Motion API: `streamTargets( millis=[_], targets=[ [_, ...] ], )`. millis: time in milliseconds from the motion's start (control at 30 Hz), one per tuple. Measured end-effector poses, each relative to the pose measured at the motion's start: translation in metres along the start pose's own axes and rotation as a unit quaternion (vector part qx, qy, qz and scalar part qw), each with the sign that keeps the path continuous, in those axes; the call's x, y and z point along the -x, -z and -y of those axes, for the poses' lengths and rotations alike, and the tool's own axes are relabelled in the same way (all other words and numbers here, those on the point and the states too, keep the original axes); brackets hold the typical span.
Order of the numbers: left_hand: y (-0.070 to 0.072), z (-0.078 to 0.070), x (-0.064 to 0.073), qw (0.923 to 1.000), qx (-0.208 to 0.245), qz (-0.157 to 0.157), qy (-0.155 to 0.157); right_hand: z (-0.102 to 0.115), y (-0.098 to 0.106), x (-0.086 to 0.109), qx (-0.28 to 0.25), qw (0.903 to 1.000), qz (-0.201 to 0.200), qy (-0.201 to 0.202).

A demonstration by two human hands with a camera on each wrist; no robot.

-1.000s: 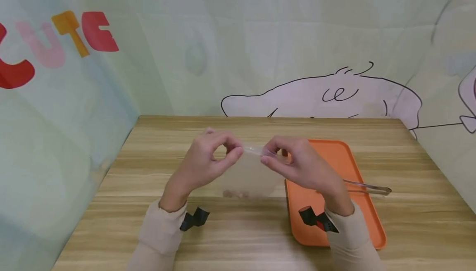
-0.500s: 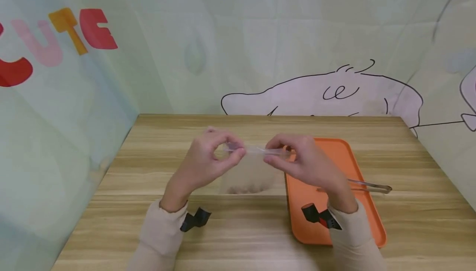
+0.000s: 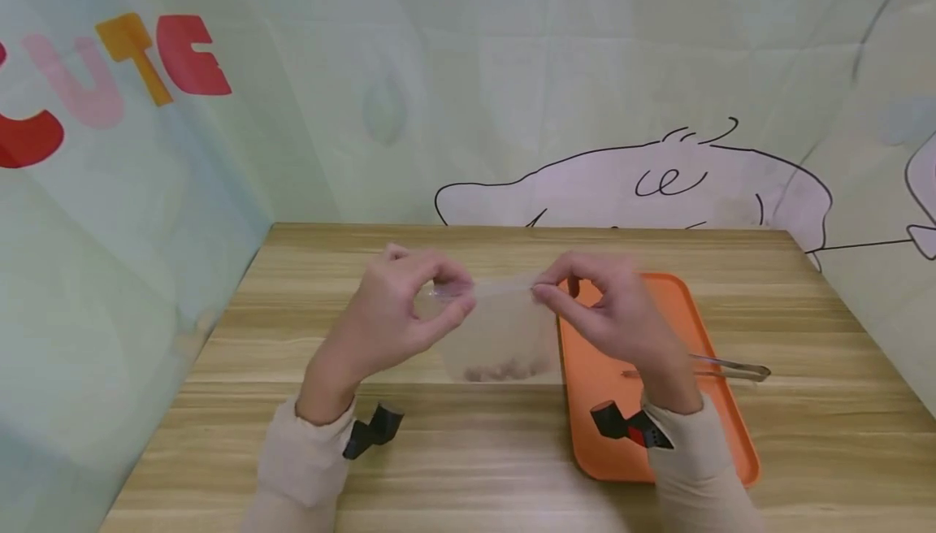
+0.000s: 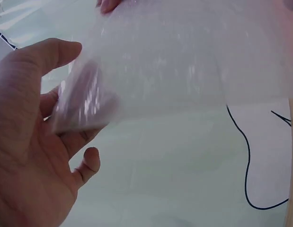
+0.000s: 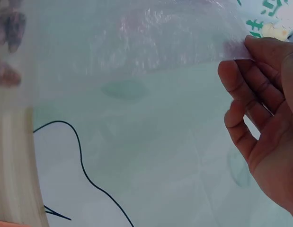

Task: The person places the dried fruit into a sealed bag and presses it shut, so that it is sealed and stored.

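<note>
A clear plastic bag (image 3: 497, 330) hangs between my hands above the table, with several small brown pieces (image 3: 508, 370) at its bottom. The right hand (image 3: 614, 305) pinches the bag's top edge near its right corner between thumb and fingers. Around the left top corner curl the fingers of my left hand (image 3: 395, 305). In the left wrist view that corner of the bag (image 4: 84, 109) lies against the left fingers, and the thumb tip stands a little apart from them. A few brown pieces (image 5: 11, 28) show through the film in the right wrist view.
An orange tray (image 3: 607, 444) lies on the wooden table (image 3: 453, 468), below the right forearm. Metal tongs (image 3: 738, 369) rest across its right rim, partly hidden by that arm. A printed cloth backdrop (image 3: 329, 110) stands behind and to the left.
My hands have moved apart, the right one rightward and the left one slightly leftward. The bag has shifted right with its top edge spread wider, and the left thumb and forefinger have loosened.
</note>
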State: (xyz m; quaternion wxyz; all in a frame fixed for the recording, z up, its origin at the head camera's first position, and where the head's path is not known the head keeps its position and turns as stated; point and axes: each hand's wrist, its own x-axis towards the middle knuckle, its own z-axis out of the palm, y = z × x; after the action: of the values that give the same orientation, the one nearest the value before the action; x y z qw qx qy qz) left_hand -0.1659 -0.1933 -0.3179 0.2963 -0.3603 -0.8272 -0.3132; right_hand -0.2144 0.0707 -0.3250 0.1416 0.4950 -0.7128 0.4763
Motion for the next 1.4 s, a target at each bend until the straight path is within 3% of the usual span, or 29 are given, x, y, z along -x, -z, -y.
streamTargets(
  millis=[133, 233, 467, 733, 967, 1167, 1400],
  targets=[
    [-0.004, -0.012, -0.002, 0.9902, -0.135, 0.015, -0.034, 0.001, -0.013, -0.004, 0.031, 0.9989, 0.029, 0.020],
    [-0.007, -0.019, -0.003, 0.9840, -0.170, 0.023, -0.048, 0.003, -0.021, -0.006, 0.045, 0.9978, 0.039, 0.027],
    [-0.009, -0.016, -0.002, 0.9954, -0.090, 0.027, -0.017, 0.002, -0.026, -0.007, 0.030, 0.9984, 0.041, 0.024],
    [-0.002, -0.009, 0.001, 0.9968, -0.061, 0.048, 0.022, 0.001, -0.015, -0.002, 0.006, 0.9988, 0.048, -0.008],
    [-0.002, -0.009, 0.001, 0.9972, -0.048, 0.056, 0.006, 0.002, -0.023, -0.004, -0.012, 0.9977, 0.062, -0.024],
    [-0.006, -0.013, -0.001, 0.9975, -0.043, 0.054, -0.014, 0.001, -0.035, -0.007, -0.022, 0.9983, 0.053, 0.008],
    [-0.003, -0.013, -0.002, 0.9980, -0.017, 0.061, 0.003, 0.002, -0.035, -0.007, -0.005, 0.9979, 0.042, 0.049]
  ],
)
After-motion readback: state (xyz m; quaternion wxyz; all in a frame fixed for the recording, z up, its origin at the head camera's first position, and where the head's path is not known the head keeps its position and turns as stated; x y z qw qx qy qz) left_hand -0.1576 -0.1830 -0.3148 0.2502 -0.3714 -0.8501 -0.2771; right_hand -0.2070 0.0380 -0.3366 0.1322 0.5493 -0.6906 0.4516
